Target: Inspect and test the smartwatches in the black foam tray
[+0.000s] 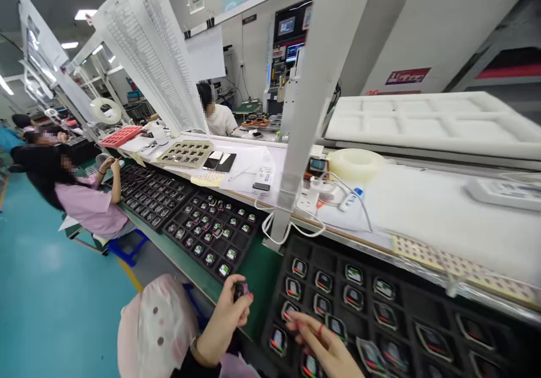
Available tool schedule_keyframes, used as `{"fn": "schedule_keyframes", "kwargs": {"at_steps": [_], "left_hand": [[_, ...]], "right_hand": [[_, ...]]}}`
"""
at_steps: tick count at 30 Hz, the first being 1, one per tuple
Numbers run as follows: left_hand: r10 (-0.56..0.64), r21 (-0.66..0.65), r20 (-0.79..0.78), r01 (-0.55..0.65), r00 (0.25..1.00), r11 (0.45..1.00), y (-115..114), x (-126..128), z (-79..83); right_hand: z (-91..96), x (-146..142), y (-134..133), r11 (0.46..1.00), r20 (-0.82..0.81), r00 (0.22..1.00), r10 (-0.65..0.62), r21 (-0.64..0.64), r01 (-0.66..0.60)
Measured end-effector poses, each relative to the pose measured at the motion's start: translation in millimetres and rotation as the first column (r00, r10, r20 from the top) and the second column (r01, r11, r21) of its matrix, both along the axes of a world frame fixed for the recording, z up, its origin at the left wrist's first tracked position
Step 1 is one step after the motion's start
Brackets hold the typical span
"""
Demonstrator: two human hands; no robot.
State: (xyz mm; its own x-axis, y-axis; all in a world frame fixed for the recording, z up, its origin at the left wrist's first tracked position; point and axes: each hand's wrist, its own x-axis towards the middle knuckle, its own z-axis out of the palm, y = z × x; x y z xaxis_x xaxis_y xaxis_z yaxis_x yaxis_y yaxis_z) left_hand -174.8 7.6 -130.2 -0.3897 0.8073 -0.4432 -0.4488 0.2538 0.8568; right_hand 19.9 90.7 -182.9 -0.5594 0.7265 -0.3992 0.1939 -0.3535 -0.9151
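Observation:
My left hand (226, 316) is closed around a small smartwatch body (240, 290), whose dark face shows between thumb and fingers. It is held in front of the bench edge, left of the near black tray (271, 305). Over that tray reaches my right hand (323, 341), its fingers stretched out and slightly bent. The fingertips are at the lower edge of a smartwatch body (289, 309) lying in a cell; whether they grip it I cannot tell. Several similar watch bodies sit in the cells around, and one (371, 355) lies tilted near my right wrist.
Another black tray (249, 248) of watch bodies is further left. A white upright post (296, 152) and loose white cable (304, 232) stand behind the trays. The raised shelf holds a tape roll (355, 164) and power strip (507, 191). A co-worker (91, 203) sits left.

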Motion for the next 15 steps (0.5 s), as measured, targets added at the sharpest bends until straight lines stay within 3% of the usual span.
{"fn": "schedule_keyframes", "kwargs": {"at_steps": [4, 6, 10, 13, 15], "left_hand": [[0.102, 0.041, -0.119, -0.098, 0.988, 0.994, 33, -123, -5.9], [0.129, 0.054, -0.143, -0.123, 0.981, 0.991, 61, -180, -11.3], [0.137, 0.075, -0.165, -0.126, 0.977, 0.989, 133, -262, -23.4], [0.114, 0.088, -0.135, -0.103, 0.984, 0.991, 185, -296, -28.3], [0.113, 0.104, -0.109, -0.102, 0.988, 0.989, 211, -309, -29.2]], "right_hand": [[19.6, -111, 31, 0.982, -0.097, 0.995, 0.030, 0.190, -0.011], [37.8, -172, 57, 0.936, -0.151, 0.985, 0.084, 0.351, -0.026], [76.0, -286, 119, 0.750, -0.080, 0.996, 0.050, 0.661, 0.016], [92.2, -354, 164, 0.538, 0.160, 0.987, -0.017, 0.834, -0.126], [94.6, -386, 190, 0.488, 0.233, 0.971, -0.054, 0.854, -0.178]]}}
